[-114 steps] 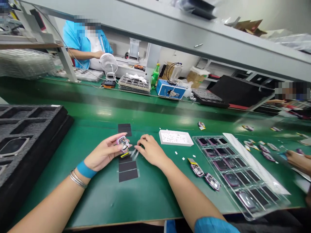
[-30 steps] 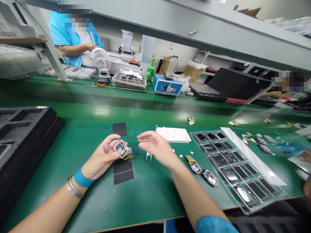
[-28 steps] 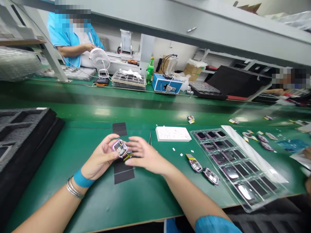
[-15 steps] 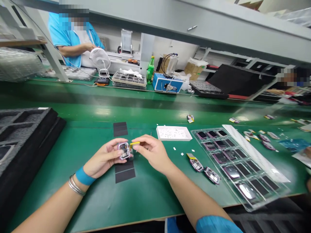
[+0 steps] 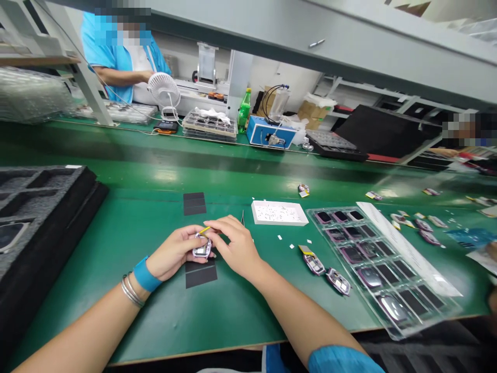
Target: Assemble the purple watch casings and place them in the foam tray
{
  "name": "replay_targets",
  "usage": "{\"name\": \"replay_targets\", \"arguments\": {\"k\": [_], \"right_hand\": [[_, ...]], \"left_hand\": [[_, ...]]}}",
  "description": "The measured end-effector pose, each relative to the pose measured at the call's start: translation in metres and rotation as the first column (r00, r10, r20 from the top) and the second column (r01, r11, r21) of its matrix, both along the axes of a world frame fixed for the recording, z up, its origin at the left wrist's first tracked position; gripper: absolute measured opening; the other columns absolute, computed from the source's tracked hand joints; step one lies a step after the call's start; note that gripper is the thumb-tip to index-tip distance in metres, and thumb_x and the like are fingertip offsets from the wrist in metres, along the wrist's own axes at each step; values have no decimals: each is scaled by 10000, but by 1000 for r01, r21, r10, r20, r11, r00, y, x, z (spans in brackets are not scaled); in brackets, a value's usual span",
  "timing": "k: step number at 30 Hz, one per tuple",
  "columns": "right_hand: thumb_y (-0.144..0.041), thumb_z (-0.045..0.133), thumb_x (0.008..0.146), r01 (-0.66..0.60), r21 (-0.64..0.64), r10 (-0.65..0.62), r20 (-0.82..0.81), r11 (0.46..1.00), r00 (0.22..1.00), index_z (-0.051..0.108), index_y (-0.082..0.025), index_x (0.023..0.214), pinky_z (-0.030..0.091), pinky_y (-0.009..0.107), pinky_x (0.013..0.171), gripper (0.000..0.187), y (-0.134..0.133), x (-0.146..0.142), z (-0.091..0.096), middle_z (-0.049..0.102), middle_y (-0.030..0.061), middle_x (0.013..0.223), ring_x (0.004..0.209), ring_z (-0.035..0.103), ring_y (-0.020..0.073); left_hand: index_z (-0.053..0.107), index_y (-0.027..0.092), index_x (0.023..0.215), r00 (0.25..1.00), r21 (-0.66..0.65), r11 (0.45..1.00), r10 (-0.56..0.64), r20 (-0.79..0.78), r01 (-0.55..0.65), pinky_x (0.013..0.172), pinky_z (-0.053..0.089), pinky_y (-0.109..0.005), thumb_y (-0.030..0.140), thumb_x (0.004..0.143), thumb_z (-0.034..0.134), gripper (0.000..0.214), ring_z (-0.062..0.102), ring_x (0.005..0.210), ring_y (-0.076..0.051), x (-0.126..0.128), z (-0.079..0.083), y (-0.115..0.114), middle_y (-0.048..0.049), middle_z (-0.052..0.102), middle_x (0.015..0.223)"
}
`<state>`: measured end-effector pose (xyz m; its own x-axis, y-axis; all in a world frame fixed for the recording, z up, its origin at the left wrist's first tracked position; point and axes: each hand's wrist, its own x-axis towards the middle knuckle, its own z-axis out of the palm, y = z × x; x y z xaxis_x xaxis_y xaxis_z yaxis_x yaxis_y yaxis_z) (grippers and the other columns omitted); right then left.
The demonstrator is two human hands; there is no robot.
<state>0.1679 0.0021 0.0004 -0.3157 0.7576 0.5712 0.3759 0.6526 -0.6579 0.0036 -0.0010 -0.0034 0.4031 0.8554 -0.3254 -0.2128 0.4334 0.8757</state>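
My left hand [image 5: 174, 254] is closed around a small open watch case [image 5: 202, 249], pale purple at the rim, with electronics showing inside. From the right, my right hand [image 5: 237, 247] pinches a thin flat battery with a yellow edge [image 5: 205, 230], tilted over the top of the case. Fingers partly hide both parts. Dark rectangular sheets [image 5: 201, 274] lie on the green table beneath my hands, and another dark sheet [image 5: 194, 203] lies beyond them. Thin metal tips, perhaps tweezers [image 5: 243, 217], stick out behind my right hand.
A white box [image 5: 279, 220] holds tiny pieces. Two open watch cases [image 5: 311, 263] lie to the right, beside a clear compartment tray [image 5: 384, 311]. Black foam trays [image 5: 77, 223] are stacked on the left. A co-worker [image 5: 128, 77] stands behind a white fan [image 5: 163, 89].
The yellow-edged battery has moved left and now tilts over the case. My hands have come closer together, and the case has turned in my left fingers.
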Motion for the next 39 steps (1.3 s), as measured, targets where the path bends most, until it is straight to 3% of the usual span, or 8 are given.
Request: {"name": "replay_targets", "arguments": {"k": [4, 7, 9, 13, 25, 29, 35, 39], "right_hand": [[-216, 503, 893, 53, -284, -74, -63, 957, 995, 544, -224, 1167, 492, 273, 749, 277, 2, 0, -4, 651, 24, 967, 864, 599, 136], [-161, 534, 858, 78, -353, -33, 131, 933, 991, 631, -197, 883, 480, 273, 745, 106, 2, -1, -9, 626, 25, 924, 872, 583, 146], [-109, 586, 810, 86, -319, 15, 299, 944, 954, 640, -184, 795, 466, 310, 814, 94, 0, -4, -13, 605, 38, 936, 916, 560, 169], [-89, 622, 787, 124, -219, -12, 451, 968, 892, 652, -166, 873, 442, 383, 890, 119, -2, -9, -19, 590, 74, 977, 961, 525, 212], [-113, 685, 743, 177, -351, -30, 386, 919, 922, 669, -166, 744, 444, 356, 865, 55, 7, -14, -18, 575, 53, 948, 934, 557, 195], [-90, 622, 790, 186, -340, -35, 406, 922, 913, 627, -156, 708, 439, 356, 869, 105, 9, -17, -23, 541, 51, 902, 913, 536, 185], [-78, 531, 850, -57, -103, 96, 432, 993, 897, 538, -169, 832, 450, 350, 866, 92, 2, -5, -23, 509, 75, 979, 954, 476, 191], [-141, 518, 869, -126, -42, 132, 211, 991, 969, 536, -187, 840, 449, 344, 875, 58, -4, 1, -12, 548, 70, 972, 974, 511, 178]], "left_hand": [[610, 122, 860, 991, -43, 990, 132, -23, -133, 561, 558, -249, 164, 711, 683, 171, 676, 671, -191, -5, 4, 4, -93, 691, 810], [608, 125, 857, 965, -79, 961, 262, -25, -263, 638, 571, -291, 116, 730, 639, 131, 685, 710, -199, -14, 5, 7, -106, 701, 852], [611, 118, 853, 957, -104, 952, 290, 3, -288, 704, 568, -315, 92, 740, 621, 117, 684, 751, -200, -18, 4, 9, -117, 703, 861], [608, 115, 819, 961, -127, 957, 270, 65, -260, 766, 553, -333, 92, 749, 629, 77, 675, 804, -198, -21, -1, 9, -119, 702, 845], [588, 125, 878, 966, -149, 958, 254, 47, -244, 760, 549, -340, 89, 760, 621, 127, 675, 811, -195, -19, 4, 8, -117, 705, 859], [592, 128, 872, 967, -155, 957, 254, 29, -247, 762, 550, -342, 96, 747, 638, 137, 676, 820, -200, -19, 3, 8, -118, 704, 870], [596, 134, 853, 960, -148, 950, 279, 11, -274, 736, 559, -326, 69, 731, 638, 145, 675, 789, -189, -19, 3, 9, -101, 702, 855], [610, 126, 833, 961, -130, 953, 277, -5, -275, 698, 559, -294, 74, 717, 652, 134, 671, 737, -174, -17, 5, 9, -103, 705, 839]]}}
